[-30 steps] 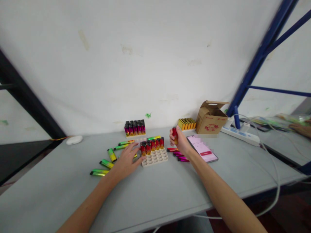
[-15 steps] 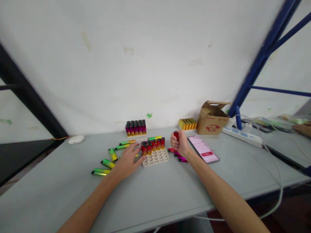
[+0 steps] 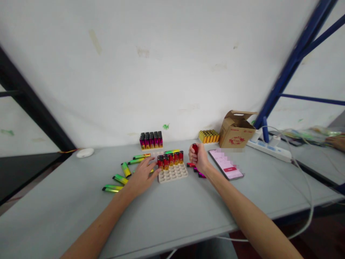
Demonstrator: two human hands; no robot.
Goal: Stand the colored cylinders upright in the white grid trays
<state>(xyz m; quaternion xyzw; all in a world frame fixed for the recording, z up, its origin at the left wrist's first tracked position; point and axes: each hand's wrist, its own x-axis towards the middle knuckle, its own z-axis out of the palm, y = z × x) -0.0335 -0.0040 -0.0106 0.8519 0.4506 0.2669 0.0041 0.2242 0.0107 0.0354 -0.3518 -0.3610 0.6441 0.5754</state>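
My left hand (image 3: 145, 172) lies beside the left edge of a pale tray (image 3: 174, 174) with round hollows, its fingers spread and holding nothing. Its thumb comes close to the tray; whether it touches the tray I cannot tell. In the tray's back part stand several red-and-yellow batteries (image 3: 171, 159) with dark tops, while hollows show bare at the front. My right hand (image 3: 198, 158) is closed in a fist around a dark red battery (image 3: 195, 148), raised to the right of the tray. Below it lie several red and purple batteries (image 3: 196, 169), partly hidden by the hand and wrist.
Green-and-yellow batteries (image 3: 125, 169) lie scattered around my left hand. At the back stand a block of purple batteries (image 3: 151, 141) and a block of yellow ones (image 3: 209, 136). Rightward are a cardboard box (image 3: 235, 136), a phone (image 3: 228, 167) and a power strip (image 3: 272, 150); a white case (image 3: 85, 153) sits left.
The view has shifted slightly. Both hands keep nearly the same place and pose, the right still closed around the red battery and the left still spread beside the tray.
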